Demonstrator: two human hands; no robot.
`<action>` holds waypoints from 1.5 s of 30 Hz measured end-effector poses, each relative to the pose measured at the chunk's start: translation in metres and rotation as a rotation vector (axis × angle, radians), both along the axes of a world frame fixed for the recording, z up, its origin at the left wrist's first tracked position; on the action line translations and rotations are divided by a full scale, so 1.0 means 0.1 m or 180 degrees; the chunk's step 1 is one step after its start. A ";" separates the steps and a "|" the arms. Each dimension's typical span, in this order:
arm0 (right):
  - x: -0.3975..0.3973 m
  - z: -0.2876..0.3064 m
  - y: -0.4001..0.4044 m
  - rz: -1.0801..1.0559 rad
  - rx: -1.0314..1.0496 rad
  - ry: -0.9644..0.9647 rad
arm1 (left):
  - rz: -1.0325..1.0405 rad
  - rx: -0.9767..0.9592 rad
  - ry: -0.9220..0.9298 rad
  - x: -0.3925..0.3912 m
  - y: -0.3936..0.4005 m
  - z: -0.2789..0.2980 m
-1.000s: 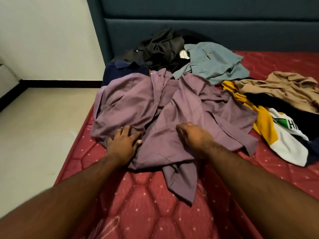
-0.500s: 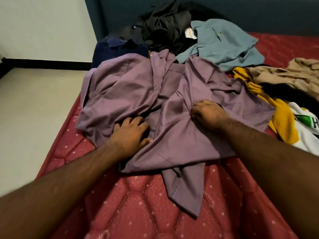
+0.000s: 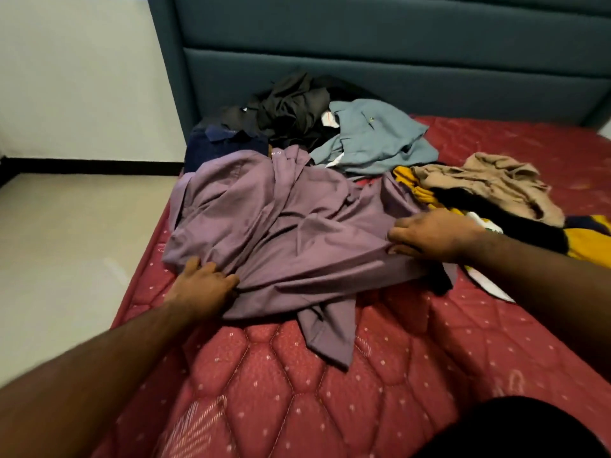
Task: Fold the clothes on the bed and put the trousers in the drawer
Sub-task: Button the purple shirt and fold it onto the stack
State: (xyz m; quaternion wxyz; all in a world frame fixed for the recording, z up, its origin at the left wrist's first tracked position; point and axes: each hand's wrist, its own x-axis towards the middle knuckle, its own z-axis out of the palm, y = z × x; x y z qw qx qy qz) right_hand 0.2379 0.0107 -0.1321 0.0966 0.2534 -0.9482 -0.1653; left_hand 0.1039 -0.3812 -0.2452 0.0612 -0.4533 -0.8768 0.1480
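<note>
While my right hand (image 3: 436,234) pinches a fold of the purple shirt (image 3: 297,233) at its right edge, thumb underneath and fingers curled over the top, my left hand (image 3: 201,285) grips the cloth at the shirt's lower left, fingers bunching the fabric against the mattress. The shirt lies rumpled across the middle of the frame, pulled taut between my two hands, with one loose end trailing toward the lower centre. It rests on the red quilted mattress (image 3: 413,375), which fills the lower half of the picture. Just above the shirt, touching its upper edge, sit a navy garment (image 3: 224,145), a heap of black clothes (image 3: 291,110) and a grey-blue shirt (image 3: 373,140). To the right of my right hand lie a tan garment (image 3: 489,183) and a yellow, black and white garment (image 3: 582,239), partly overlapped. Which of these are trousers I cannot tell. The teal padded headboard (image 3: 396,61) runs across the top, and pale floor (image 3: 66,242) fills the left.
</note>
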 end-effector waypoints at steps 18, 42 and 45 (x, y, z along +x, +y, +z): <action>0.81 3.42 -0.71 -0.2953 -0.0502 0.0191 | 0.0017 0.3888 0.0178 0.25 -0.23 4.03; 0.45 4.86 -0.99 -0.2354 -0.3745 0.0787 | 0.0780 0.2066 0.1726 -0.16 -0.84 5.85; 0.39 4.87 -0.96 -0.2302 -0.3683 0.1244 | 0.1067 0.1761 0.2101 -0.22 -0.68 5.79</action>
